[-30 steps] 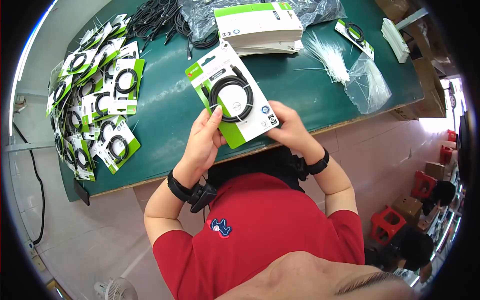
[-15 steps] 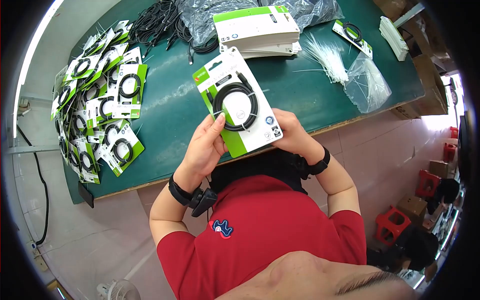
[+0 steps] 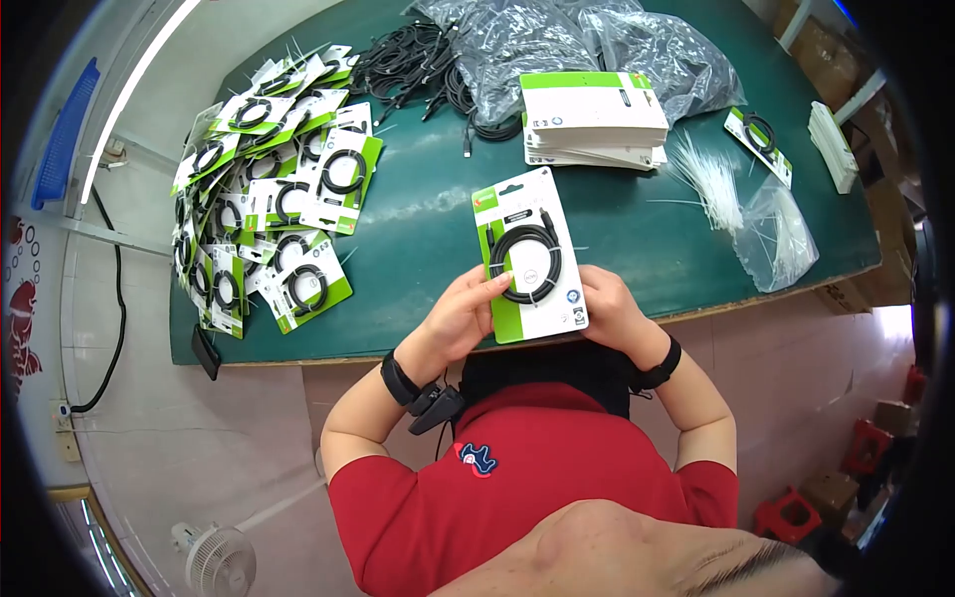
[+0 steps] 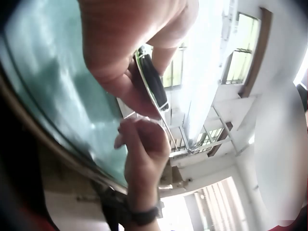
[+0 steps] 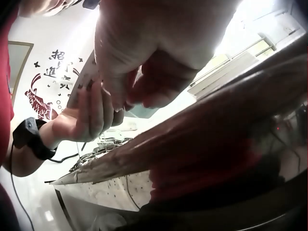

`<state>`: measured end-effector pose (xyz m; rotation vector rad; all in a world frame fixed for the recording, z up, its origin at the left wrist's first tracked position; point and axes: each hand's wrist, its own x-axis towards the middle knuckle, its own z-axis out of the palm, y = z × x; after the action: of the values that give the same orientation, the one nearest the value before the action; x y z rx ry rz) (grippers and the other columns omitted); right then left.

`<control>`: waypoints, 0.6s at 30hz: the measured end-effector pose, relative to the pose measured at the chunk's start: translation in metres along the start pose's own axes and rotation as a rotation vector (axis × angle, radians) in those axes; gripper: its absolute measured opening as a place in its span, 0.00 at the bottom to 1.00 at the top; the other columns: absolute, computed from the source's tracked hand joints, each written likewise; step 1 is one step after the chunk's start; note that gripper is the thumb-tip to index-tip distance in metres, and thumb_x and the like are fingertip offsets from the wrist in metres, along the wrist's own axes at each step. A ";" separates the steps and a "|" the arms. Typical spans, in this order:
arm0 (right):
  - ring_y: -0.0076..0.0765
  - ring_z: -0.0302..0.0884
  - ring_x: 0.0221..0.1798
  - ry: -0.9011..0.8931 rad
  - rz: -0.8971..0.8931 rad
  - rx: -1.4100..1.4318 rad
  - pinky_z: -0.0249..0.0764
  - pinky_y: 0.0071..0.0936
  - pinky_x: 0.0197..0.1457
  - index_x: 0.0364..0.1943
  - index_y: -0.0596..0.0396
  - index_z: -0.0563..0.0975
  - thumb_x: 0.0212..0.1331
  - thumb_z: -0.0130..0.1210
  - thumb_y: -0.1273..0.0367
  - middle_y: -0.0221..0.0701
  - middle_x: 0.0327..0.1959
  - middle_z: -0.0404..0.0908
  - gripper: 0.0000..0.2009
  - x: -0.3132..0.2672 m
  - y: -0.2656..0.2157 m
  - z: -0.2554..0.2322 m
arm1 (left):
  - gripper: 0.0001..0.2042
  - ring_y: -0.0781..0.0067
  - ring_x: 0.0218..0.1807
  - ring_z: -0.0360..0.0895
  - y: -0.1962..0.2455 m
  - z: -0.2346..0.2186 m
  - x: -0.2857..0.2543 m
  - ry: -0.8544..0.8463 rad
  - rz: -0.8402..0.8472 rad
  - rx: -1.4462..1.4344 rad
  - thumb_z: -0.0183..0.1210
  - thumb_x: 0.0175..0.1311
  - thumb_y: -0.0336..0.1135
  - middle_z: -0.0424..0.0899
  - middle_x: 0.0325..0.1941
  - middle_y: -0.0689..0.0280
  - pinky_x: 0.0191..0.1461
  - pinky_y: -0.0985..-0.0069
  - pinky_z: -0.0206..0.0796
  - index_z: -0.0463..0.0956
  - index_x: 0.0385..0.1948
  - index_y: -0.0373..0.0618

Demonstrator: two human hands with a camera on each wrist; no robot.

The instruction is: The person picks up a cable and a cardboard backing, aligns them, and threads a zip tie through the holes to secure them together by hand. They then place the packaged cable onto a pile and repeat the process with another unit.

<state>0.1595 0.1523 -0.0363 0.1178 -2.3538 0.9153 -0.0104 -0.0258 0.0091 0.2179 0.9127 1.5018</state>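
A white and green card (image 3: 567, 289) with a coiled black cable (image 3: 510, 239) tied to its front is held up near the table's front edge. The left hand (image 3: 461, 316) pinches its left side, thumb on the front and fingers behind. At the card's lower right edge is the right hand (image 3: 615, 310), its fingertips mostly hidden behind the card. In the left wrist view the card shows edge-on beside the left hand (image 4: 130, 48), with the right hand (image 4: 144, 149) below. The right wrist view shows the right hand (image 5: 149, 53) close to the left hand (image 5: 89, 113).
Many carded cables (image 3: 343, 174) lie heaped on the green table (image 3: 418, 199) at the left. Behind are loose black cables (image 3: 403, 65), plastic bags (image 3: 527, 50) and a stack of cards (image 3: 594, 109). White zip ties (image 3: 708, 184) and one carded cable (image 3: 758, 139) lie at the right.
The head view has shifted, so the table and hands appear further right and lower. The card is tilted less than before, and both hands remain at it.
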 end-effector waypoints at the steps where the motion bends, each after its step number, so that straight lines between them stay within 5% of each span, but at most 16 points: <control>1: 0.49 0.81 0.38 0.003 -0.009 0.001 0.78 0.40 0.40 0.38 0.59 0.80 0.46 0.68 0.74 0.39 0.37 0.81 0.13 0.001 -0.001 -0.003 | 0.19 0.65 0.61 0.81 0.005 -0.002 -0.002 0.001 0.007 0.005 0.54 0.77 0.37 0.80 0.62 0.58 0.62 0.63 0.77 0.67 0.63 0.39; 4: 0.46 0.81 0.36 -0.077 0.122 -0.034 0.77 0.37 0.37 0.36 0.58 0.82 0.50 0.68 0.76 0.37 0.34 0.82 0.09 0.008 -0.007 -0.021 | 0.16 0.69 0.55 0.84 0.033 -0.013 -0.014 0.190 0.036 0.367 0.58 0.75 0.37 0.84 0.56 0.61 0.55 0.67 0.81 0.72 0.58 0.41; 10: 0.40 0.78 0.30 0.038 0.180 -0.100 0.74 0.33 0.33 0.32 0.58 0.82 0.55 0.67 0.76 0.34 0.29 0.79 0.04 0.008 -0.006 -0.040 | 0.12 0.72 0.43 0.86 0.165 -0.079 0.004 0.324 0.435 0.365 0.61 0.73 0.36 0.87 0.46 0.65 0.47 0.72 0.82 0.77 0.52 0.42; 12: 0.39 0.76 0.29 0.078 0.219 -0.116 0.73 0.32 0.32 0.31 0.59 0.82 0.56 0.67 0.76 0.34 0.27 0.79 0.04 0.009 -0.006 -0.044 | 0.14 0.69 0.48 0.85 0.237 -0.136 0.022 0.322 0.651 0.325 0.59 0.74 0.36 0.86 0.49 0.61 0.52 0.71 0.81 0.76 0.53 0.38; 15: 0.42 0.78 0.31 0.072 0.270 -0.142 0.74 0.33 0.34 0.31 0.57 0.82 0.56 0.66 0.75 0.34 0.27 0.79 0.03 0.005 -0.006 -0.048 | 0.16 0.63 0.55 0.83 0.289 -0.136 0.019 0.272 0.843 0.144 0.58 0.75 0.35 0.84 0.53 0.56 0.60 0.68 0.79 0.73 0.55 0.32; 17: 0.43 0.78 0.32 0.070 0.297 -0.154 0.74 0.34 0.35 0.30 0.56 0.81 0.56 0.66 0.74 0.34 0.27 0.79 0.03 0.002 -0.005 -0.050 | 0.19 0.56 0.61 0.80 0.296 -0.140 0.021 0.600 0.946 0.059 0.58 0.74 0.34 0.82 0.56 0.51 0.65 0.63 0.76 0.70 0.57 0.28; 18: 0.43 0.78 0.32 0.055 0.308 -0.160 0.74 0.35 0.35 0.30 0.56 0.81 0.56 0.66 0.74 0.34 0.27 0.79 0.03 0.001 -0.004 -0.051 | 0.19 0.56 0.61 0.80 0.293 -0.153 0.026 0.596 0.942 0.060 0.58 0.74 0.34 0.82 0.56 0.51 0.65 0.63 0.76 0.70 0.57 0.28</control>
<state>0.1860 0.1817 -0.0038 -0.3382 -2.4224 0.8515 -0.3323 -0.0284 0.0863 0.2659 1.4365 2.4878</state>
